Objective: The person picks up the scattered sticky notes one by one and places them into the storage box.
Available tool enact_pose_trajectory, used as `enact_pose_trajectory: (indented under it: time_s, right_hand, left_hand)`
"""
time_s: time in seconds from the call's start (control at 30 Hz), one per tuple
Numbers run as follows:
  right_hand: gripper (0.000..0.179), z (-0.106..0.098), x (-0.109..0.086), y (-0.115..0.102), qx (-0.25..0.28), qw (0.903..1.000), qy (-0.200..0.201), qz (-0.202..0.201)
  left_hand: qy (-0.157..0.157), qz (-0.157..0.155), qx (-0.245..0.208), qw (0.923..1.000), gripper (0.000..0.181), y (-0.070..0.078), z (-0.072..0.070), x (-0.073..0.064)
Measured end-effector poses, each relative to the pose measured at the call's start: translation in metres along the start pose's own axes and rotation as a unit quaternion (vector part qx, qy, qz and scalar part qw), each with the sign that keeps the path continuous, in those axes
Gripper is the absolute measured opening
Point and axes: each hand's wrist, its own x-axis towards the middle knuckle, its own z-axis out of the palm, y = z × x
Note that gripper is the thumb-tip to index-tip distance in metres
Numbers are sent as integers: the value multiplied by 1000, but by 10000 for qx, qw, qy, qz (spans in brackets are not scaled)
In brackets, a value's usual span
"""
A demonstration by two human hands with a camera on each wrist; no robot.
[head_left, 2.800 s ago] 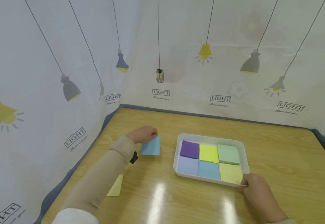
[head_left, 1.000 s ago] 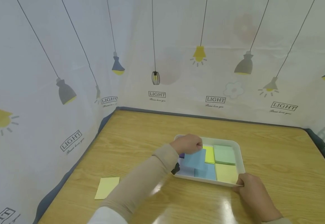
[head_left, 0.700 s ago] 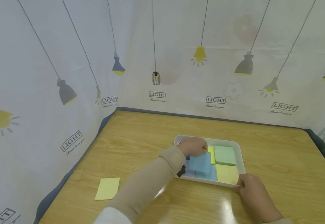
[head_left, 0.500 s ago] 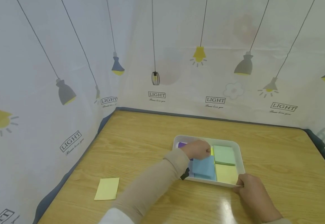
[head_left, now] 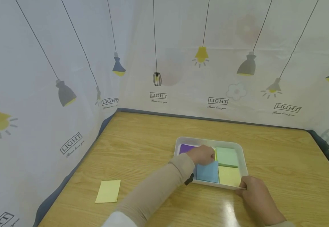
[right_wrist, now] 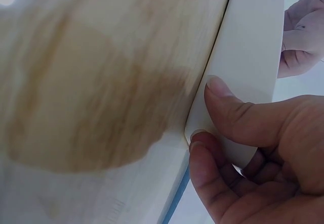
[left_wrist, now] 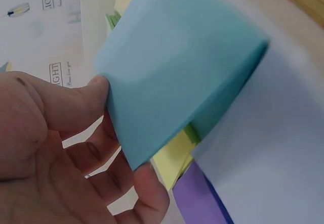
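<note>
My left hand (head_left: 202, 154) reaches over the white tray (head_left: 243, 154) and pinches the far edge of a light blue sticky note (left_wrist: 177, 62) between thumb and fingers. The note lies tilted over the blue stack (left_wrist: 216, 114) in the tray's near middle place and nearly lines up with it in the head view. At the near right corner of the tray, my right hand (head_left: 255, 195) grips the rim, thumb on the outer wall in the right wrist view. The left hand and sleeve partly hide the purple pad (head_left: 186, 148), the bright yellow pad (left_wrist: 177, 155) and the lavender pad (left_wrist: 273, 138).
A pale green pad (head_left: 227, 157) and a pale yellow pad (head_left: 229, 176) fill the tray's right side. One pale yellow note (head_left: 108, 191) lies on the wooden table (head_left: 141, 132) at the left. A lamp-print curtain (head_left: 181, 78) stands behind the table.
My left hand has carried the blue note from the table left of the tray, over the pads, and lowered it onto the blue stack. The right hand stays at the tray corner.
</note>
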Motion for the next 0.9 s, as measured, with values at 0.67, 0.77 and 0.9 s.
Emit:
enact_pose_trajectory:
  time_s: [0.67,0.77,0.9]
  right_hand:
    - [27,-2,0,-2,56,9998,-112,132]
    - [26,-3,0,-3,114,9995,-201,226]
    - [25,-4,-1,-3,135,9993,-231,276]
  left_hand:
    - [103,-307,564,9979,15,5,15,-5]
    - [184,-356,701,9967,17,6,17,-4]
    - [236,-430,763,9959,24,8,18,-5]
